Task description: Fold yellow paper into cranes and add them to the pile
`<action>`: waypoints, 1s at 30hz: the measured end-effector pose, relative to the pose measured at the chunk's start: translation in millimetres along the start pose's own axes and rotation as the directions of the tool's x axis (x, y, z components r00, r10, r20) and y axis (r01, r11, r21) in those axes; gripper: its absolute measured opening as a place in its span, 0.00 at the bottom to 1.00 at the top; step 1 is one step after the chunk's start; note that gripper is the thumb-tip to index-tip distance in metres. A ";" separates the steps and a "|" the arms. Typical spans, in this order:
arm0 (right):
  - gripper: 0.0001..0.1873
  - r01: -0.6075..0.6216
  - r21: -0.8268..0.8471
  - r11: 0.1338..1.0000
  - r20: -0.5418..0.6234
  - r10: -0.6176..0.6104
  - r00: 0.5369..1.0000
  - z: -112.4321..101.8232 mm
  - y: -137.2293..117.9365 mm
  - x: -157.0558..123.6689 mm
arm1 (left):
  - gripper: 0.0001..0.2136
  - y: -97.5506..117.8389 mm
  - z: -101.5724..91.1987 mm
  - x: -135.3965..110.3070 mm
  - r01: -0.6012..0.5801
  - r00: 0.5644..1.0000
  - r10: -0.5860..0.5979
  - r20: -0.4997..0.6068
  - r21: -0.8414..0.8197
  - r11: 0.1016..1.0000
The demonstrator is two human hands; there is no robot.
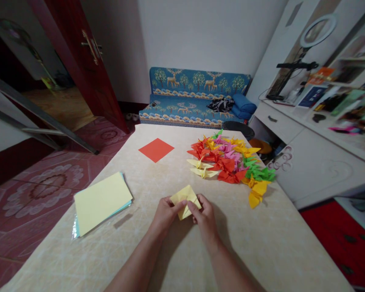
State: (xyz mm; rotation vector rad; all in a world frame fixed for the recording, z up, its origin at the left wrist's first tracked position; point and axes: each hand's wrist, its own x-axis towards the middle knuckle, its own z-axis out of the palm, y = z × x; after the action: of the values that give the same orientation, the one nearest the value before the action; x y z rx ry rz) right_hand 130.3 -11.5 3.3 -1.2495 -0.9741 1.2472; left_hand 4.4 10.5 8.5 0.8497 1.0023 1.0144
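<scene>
A folded yellow paper square [186,194] is held just above the table, one corner pointing away from me. My left hand [167,211] pinches its left side, thumb on top. From the right, my right hand [205,215] grips it as well, with the thumb pressed near the middle of the paper. Creases show on its upper face; the fingers beneath are mostly hidden. Beyond my hands, to the right, lies a pile of folded paper cranes [228,156] in red, pink, orange, green and pale yellow. A flat red paper square [156,150] lies farther off to the left.
A stack of yellow and blue paper sheets [101,202] with a clear wrapper rests on the cloth-covered table [158,174] at left. Past the far edge stands a blue patterned sofa [191,101]. A white desk [316,138] is on the right, a ladder [48,125] on the left.
</scene>
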 end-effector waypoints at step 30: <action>0.21 0.060 -0.009 0.998 -0.187 -0.060 0.981 -5.9 -1.5 7.8 | 0.18 -11.5 2.9 0.6 -0.093 0.996 0.088 0.029 0.259 0.961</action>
State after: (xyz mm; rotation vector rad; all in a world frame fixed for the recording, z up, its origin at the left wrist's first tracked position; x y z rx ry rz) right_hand 137.3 -4.4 3.2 -1.3055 -0.8713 1.0609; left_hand 10.4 7.2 -1.2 1.1273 1.1059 0.9631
